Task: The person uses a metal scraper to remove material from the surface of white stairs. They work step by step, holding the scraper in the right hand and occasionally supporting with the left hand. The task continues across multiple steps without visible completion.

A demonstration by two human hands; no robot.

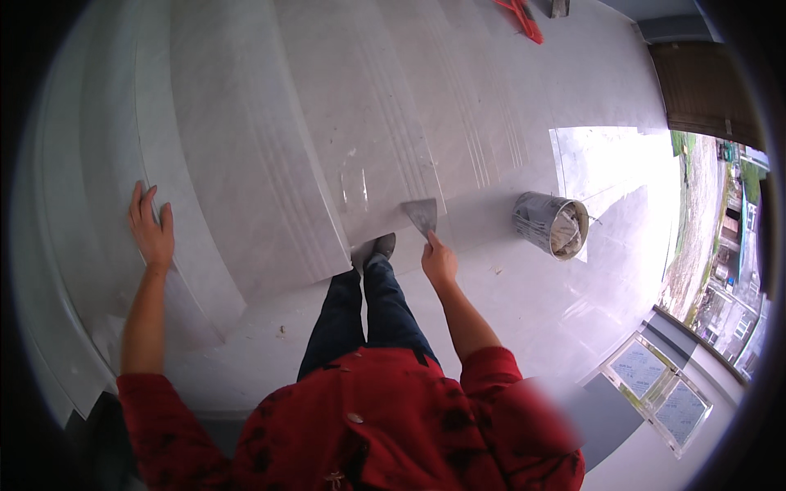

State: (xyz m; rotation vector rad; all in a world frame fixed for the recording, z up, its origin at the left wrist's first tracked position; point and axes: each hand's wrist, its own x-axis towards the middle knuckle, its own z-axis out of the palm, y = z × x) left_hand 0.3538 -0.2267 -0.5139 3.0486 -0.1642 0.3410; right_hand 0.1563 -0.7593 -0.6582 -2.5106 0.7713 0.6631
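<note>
My right hand (439,262) is closed around the handle of a wide putty knife (422,215), its blade pointing away from me above the stair steps by my foot. My left hand (151,236) rests with fingers spread on the pale edge of a higher step or ledge (178,202) at the left, holding nothing. To the right of the putty knife, a splattered metal bucket (535,222) stands on the floor, with whitish material and what looks like a cloth or bag (566,233) inside.
Pale stone-look stairs (368,123) with grooved lines run up towards the left. A red broom or brush (527,23) lies at the top. Small debris (282,331) dots the floor. On the right are a large opening to the outdoors (706,215) and a framed window (657,390).
</note>
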